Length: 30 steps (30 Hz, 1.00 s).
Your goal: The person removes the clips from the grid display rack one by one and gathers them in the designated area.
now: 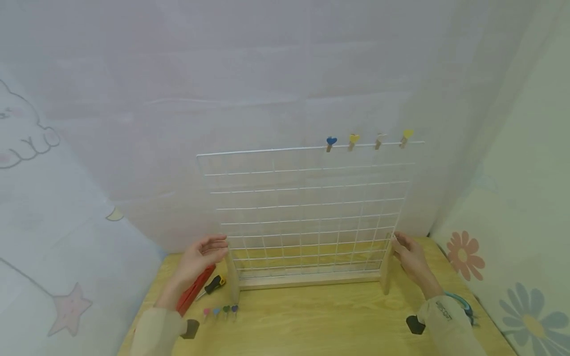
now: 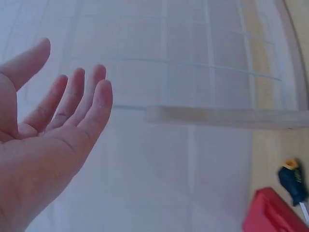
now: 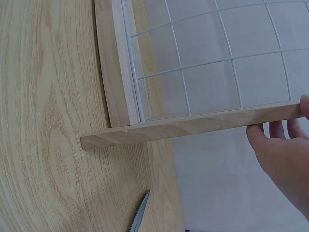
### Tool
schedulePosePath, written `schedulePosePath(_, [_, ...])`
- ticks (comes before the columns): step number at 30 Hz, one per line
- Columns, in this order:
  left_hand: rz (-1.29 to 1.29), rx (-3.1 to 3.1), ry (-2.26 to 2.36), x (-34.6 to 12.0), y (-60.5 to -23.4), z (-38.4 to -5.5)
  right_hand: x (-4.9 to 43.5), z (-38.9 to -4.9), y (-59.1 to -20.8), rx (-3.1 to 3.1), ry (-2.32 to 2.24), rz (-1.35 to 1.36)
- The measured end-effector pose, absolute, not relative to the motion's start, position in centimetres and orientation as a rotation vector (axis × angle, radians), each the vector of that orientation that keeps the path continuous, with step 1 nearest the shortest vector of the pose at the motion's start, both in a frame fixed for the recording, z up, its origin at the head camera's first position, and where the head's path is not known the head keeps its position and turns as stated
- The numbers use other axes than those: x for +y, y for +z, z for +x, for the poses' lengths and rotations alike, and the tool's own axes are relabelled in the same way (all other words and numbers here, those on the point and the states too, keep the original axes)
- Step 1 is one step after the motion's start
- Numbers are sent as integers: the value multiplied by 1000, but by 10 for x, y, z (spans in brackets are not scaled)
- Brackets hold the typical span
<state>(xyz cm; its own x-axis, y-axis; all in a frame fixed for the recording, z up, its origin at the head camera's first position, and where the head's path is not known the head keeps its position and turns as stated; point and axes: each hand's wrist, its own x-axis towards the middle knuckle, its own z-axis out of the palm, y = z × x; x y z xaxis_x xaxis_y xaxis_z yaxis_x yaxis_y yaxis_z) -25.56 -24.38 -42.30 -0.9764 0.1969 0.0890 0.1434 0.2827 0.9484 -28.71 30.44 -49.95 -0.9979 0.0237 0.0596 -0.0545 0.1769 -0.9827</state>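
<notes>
A white wire grid panel (image 1: 272, 150) stands upright in a wooden frame (image 1: 311, 282) with a post at each side. Small wooden clothespins with hearts, among them a blue one (image 1: 331, 142), are clipped along the right half of its top wire. Beside the left post (image 2: 217, 117), my left hand (image 2: 58, 130) is held palm up with loosely bent fingers and nothing in it. My right hand (image 3: 285, 150) pinches the upper end of the right post (image 3: 193, 126), thumb on one side and fingers on the other.
Left of the frame lie a red object (image 1: 196, 290) and a black-and-yellow screwdriver (image 1: 214, 285). Several heart clothespins (image 1: 226, 310) rest in a row near the left post. A tool with teal handles (image 1: 460, 300) lies at the right, partly behind my sleeve; its serrated grey tip (image 3: 140, 212) shows.
</notes>
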Motion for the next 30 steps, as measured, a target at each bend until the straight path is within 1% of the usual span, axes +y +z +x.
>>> schedulePosePath(9, [683, 2438, 1770, -209, -357, -265, 307, -286, -503, -2379, 1989, 35])
schedulePosePath(13, [792, 2459, 1734, -191, -325, -268, 309, -286, -502, -2405, 1980, 57])
schedulePosePath(21, [917, 2495, 1679, -150, -275, -277, 310, -285, -502, -2427, 1966, 42])
schedulePosePath(30, [968, 2536, 1721, -114, -239, -291, 311, -287, -503, -2408, 1955, 65])
